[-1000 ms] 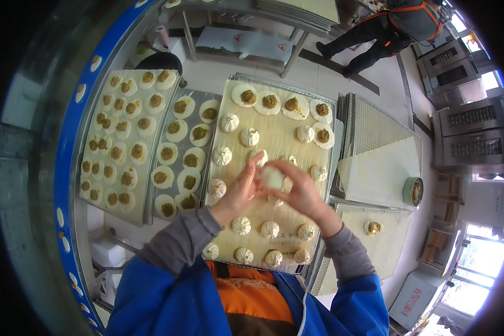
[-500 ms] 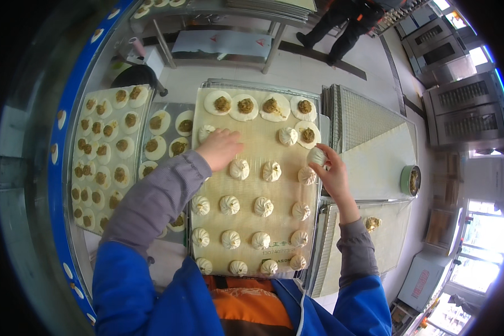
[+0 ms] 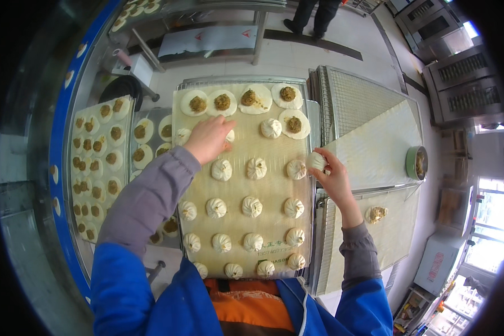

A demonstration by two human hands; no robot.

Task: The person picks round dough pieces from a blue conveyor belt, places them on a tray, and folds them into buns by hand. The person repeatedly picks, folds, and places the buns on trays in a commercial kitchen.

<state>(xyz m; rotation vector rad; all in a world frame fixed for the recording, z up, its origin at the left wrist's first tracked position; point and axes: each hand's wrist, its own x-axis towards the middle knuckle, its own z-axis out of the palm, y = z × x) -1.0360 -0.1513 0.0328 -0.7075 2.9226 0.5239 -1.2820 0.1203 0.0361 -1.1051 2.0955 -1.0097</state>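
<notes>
My left hand point(image 3: 209, 139) is over the upper part of the mat-lined tray point(image 3: 238, 185). Its thumb and fingers close around a white pleated bun point(image 3: 230, 136). Off the tray's right edge, my right hand point(image 3: 334, 173) pinches another bun point(image 3: 317, 162) between thumb and fingers. Rows of pleated buns, such as one point(image 3: 252, 206) near the middle, sit on the mat below my hands. Along the far edge lie several flat dough rounds topped with brown filling point(image 3: 222, 102). One more filled round point(image 3: 294, 124) lies beside a finished bun point(image 3: 271, 129).
Trays of filled dough rounds point(image 3: 97, 168) stand to the left. On the right are wire racks point(image 3: 369, 95) with a pale cloth point(image 3: 383, 151), a green bowl of filling point(image 3: 416, 163) and a lump of filling point(image 3: 376, 214). A person's legs point(image 3: 313, 17) show at the back.
The view has shifted, so the tray appears further left. A bun has come into sight at my left fingertips. My right hand still holds its bun beside the tray.
</notes>
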